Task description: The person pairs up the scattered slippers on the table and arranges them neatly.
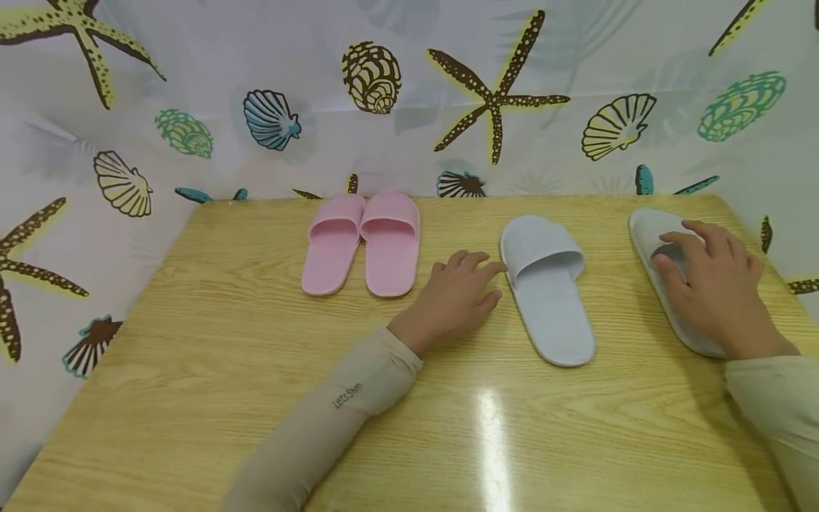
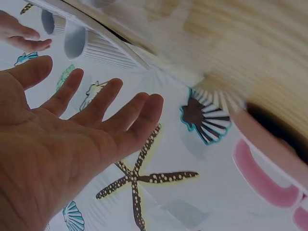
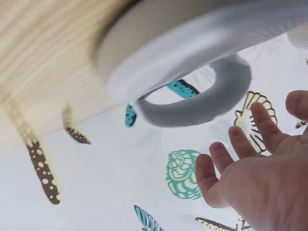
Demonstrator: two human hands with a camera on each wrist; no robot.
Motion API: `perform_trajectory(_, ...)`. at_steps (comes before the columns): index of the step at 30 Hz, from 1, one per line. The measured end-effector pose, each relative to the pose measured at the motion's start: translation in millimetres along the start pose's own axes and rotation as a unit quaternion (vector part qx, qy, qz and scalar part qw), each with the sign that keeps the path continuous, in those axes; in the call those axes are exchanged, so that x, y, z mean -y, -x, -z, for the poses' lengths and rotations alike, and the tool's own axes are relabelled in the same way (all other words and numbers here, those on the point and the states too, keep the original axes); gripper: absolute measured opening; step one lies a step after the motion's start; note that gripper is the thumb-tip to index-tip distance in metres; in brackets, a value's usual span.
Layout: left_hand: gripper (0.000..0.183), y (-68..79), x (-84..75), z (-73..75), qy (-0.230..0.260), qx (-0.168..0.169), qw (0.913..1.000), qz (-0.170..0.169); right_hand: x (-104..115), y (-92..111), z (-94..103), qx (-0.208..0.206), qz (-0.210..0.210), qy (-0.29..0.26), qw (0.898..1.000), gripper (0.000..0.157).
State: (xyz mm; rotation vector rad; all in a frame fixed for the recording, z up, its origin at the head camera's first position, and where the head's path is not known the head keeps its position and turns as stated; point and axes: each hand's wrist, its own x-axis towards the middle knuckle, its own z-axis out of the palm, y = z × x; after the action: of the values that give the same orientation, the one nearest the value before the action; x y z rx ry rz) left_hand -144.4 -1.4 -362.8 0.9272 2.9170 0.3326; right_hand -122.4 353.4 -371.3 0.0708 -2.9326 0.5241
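Note:
Two pale grey slippers lie apart on the wooden table. My left hand [image 1: 457, 295] is just left of the nearer-to-centre grey slipper [image 1: 553, 306], its fingertips right at that slipper's left edge. In the left wrist view the same hand [image 2: 91, 125] shows spread fingers and a bare palm. My right hand [image 1: 719, 284] hovers over the other grey slipper [image 1: 646, 226] at the right, covering much of it. The right wrist view shows this hand [image 3: 264, 168] with loosely bent fingers, holding nothing, beside the slipper's strap [image 3: 192, 113].
A pair of pink slippers, the left one [image 1: 329, 267] and the right one [image 1: 392, 267], stands side by side at the table's back edge. Behind the wooden table [image 1: 211, 341] hangs a white curtain [image 1: 307, 43] printed with starfish and shells.

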Motion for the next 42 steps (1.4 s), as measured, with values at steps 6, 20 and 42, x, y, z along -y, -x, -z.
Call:
perform_trajectory(6, 0.046, -9.5, -12.5, -1.0, -0.047, -0.014, 0.9988, -0.008, -18, -8, 1.9, 0.008, -0.018, 0.019, 1.0, 0.057)
perform_trajectory(20, 0.049, -44.6, -21.5, -2.1, -0.042, -0.007, 0.9991, -0.009, -47, -32, 3.2, 0.028, -0.002, 0.012, 1.0, 0.059)
perform_trajectory(42, 0.037, -81.7, -19.4, -10.3, 0.002, -0.018, 0.9971, -0.074, -68, -57, 12.9, 0.094, 0.017, -0.085, 0.992, 0.044)
